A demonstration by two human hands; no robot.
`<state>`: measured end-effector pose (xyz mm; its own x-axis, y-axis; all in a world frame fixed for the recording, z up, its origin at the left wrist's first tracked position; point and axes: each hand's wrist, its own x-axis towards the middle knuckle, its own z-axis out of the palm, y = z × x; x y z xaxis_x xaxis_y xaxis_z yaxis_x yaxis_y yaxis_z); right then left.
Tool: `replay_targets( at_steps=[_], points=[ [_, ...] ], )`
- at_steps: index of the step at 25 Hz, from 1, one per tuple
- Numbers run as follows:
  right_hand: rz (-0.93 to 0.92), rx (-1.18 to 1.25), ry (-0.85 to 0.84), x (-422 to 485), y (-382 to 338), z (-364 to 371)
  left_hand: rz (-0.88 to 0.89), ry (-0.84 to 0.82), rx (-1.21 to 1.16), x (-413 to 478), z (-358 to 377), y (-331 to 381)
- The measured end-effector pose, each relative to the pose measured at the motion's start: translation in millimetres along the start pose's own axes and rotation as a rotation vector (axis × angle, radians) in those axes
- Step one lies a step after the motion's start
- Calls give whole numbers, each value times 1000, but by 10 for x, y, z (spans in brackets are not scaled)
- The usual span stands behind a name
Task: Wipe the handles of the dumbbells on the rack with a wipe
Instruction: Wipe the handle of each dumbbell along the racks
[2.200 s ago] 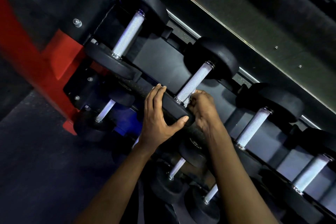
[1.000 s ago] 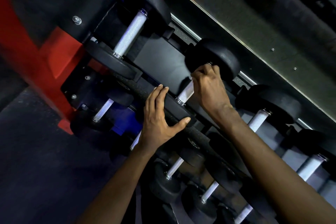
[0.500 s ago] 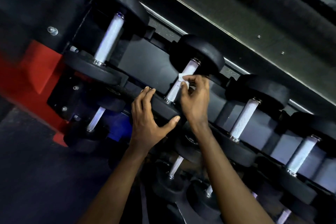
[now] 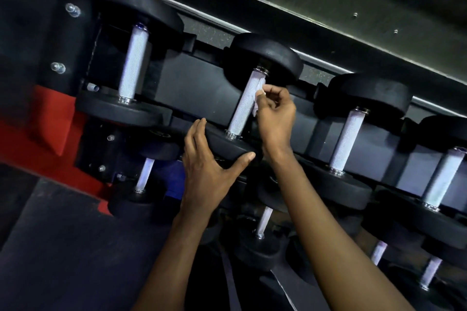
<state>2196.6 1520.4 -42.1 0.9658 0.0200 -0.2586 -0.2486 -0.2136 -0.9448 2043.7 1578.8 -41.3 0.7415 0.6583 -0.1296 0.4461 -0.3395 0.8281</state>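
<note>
Pinching a small crumpled white wipe (image 4: 259, 86), the right hand (image 4: 275, 113) presses it to the handle (image 4: 245, 103) of the second dumbbell (image 4: 238, 118) on the rack's (image 4: 192, 83) top row. Thumb and forefinger close on the wipe, and the other fingers curl loosely behind them.

The wipe is a bunched scrap, pale against the silver knurled handle. It touches the handle's right side in its upper half, just below the far head (image 4: 267, 58). From the right hand it sits at 11 o'clock, partly hidden by the fingertips. The handle runs from 7 o'clock to 1 o'clock between two round black heads, and its lower half is bare.

The left hand (image 4: 209, 166) lies at 7 o'clock from the right and clasps the near head (image 4: 227, 145). Its fingers bend over the head's left rim, and its thumb stretches along the near edge toward 3 o'clock.

At 9 o'clock from this dumbbell lies the first dumbbell (image 4: 132, 65). At 3 o'clock lies the third dumbbell (image 4: 346, 139), and beyond it the fourth dumbbell (image 4: 444, 179). All have the same silver handles and black heads.

Smaller dumbbells (image 4: 262, 225) lie on a lower row toward 6 o'clock. A red frame (image 4: 50, 108) stands at 9 o'clock, above a dark floor (image 4: 50, 247).
</note>
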Motion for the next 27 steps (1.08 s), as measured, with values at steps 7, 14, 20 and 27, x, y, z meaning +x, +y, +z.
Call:
replay_targets(
  at_steps=[7,14,20,27],
  points=[
    [346,539,-12,159,-174,49,-2,75,-62,-14,99,-35],
    [482,694,4,196,-209,123,51,110,-74,-14,134,-71],
    [-537,-418,-15,-10,-131,58,65,123,-100,-26,149,-73],
    [-636,-664,-81,21,-243,123,70,119,-96,-19,141,-51]
  ],
)
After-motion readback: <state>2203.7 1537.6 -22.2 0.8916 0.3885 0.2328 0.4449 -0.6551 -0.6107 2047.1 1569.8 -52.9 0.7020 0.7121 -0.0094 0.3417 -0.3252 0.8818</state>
